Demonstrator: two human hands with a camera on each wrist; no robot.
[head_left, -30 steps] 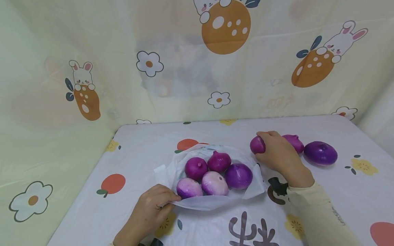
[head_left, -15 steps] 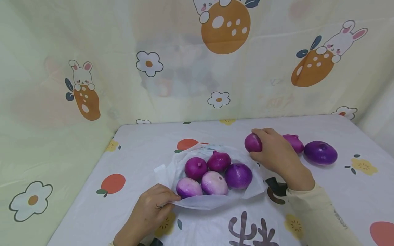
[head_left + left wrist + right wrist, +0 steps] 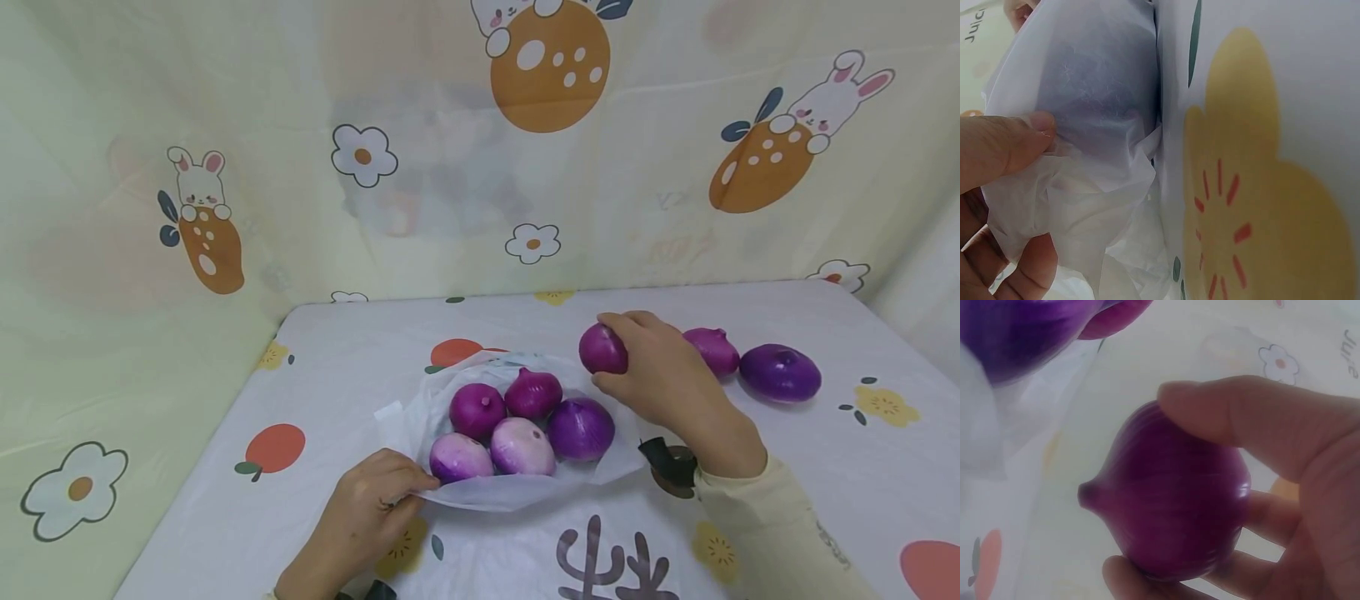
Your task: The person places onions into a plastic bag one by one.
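A white plastic bag (image 3: 487, 498) lies spread on the table with several purple onions in it, among them a pale one (image 3: 522, 447) and a dark one (image 3: 581, 429). My left hand (image 3: 367, 508) pinches the bag's near left edge; in the left wrist view its thumb (image 3: 1025, 134) presses the thin plastic. Beyond the bag's right rim, my right hand (image 3: 663, 371) grips a purple onion (image 3: 603, 348). The right wrist view shows this onion (image 3: 1172, 494) between thumb and fingers, its pointed tip facing away from the palm.
Two more onions sit to the right of my right hand: a magenta one (image 3: 712, 351), partly behind the hand, and a wide dark purple one (image 3: 781, 373). A patterned cloth (image 3: 300, 517) covers the table, and a printed curtain (image 3: 435, 208) hangs behind it.
My right hand has moved left with the onion, toward the bag, rising slightly. The left hand and the bag have stayed in place.
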